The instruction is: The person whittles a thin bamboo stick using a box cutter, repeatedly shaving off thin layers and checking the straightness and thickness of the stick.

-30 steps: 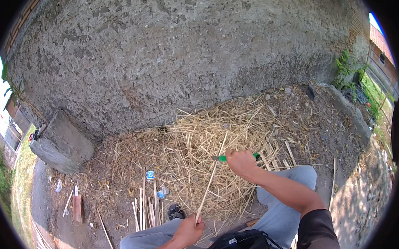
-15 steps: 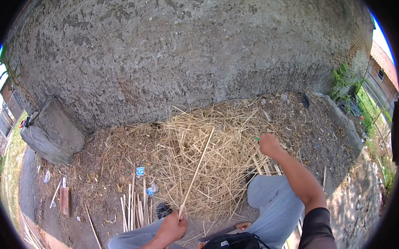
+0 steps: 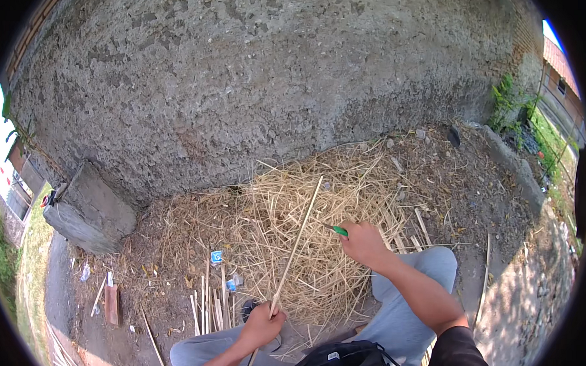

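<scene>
Left hand [image 3: 262, 326] closed round near part of pale strip [image 3: 296, 244], which slants far-right over the shavings [image 3: 332, 275]; loose strips [image 3: 207, 304] lie near left, can't tell if trimmed. Farther out, right hand [image 3: 363, 243] grips green-handled knife [image 3: 338, 230], blade just right of strip, apart. Heap suggests plenty already shaved; what's left on this piece unclear
</scene>
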{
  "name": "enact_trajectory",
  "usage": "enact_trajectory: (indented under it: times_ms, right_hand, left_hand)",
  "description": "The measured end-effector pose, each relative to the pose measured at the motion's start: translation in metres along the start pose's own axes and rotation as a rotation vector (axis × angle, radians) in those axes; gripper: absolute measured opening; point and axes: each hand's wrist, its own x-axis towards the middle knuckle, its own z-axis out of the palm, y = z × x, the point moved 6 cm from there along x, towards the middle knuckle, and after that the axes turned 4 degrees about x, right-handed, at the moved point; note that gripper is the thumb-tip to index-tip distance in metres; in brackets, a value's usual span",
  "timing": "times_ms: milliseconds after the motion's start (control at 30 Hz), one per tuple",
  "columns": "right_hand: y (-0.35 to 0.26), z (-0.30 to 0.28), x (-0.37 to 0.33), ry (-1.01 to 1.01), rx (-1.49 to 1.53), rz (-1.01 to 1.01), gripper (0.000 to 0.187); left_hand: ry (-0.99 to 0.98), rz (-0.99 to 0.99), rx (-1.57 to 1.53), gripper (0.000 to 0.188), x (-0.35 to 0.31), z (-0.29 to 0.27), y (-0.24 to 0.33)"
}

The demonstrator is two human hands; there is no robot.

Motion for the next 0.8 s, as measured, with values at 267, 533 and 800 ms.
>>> enact_trajectory:
  times_ms: [267,533,800]
  right_hand:
    - [-0.075,0.036,-0.030,-0.036,-0.121,-0.381,0.009]
    - [-0.072,0.066,-0.012,0.012,-0.264,-0.528,0.009]
    - [-0.068,0.068,0.018,0.021,-0.326,-0.335,0.008]
  left_hand:
    - [-0.504,-0.370,-1.023,0.035,0.014,0.025,0.021]
    - [-0.458,-0.281,-0.944,0.033,0.024,0.021,0.041]
    - [-0.464,-0.312,-1.041,0.035,0.032,0.019,0.038]
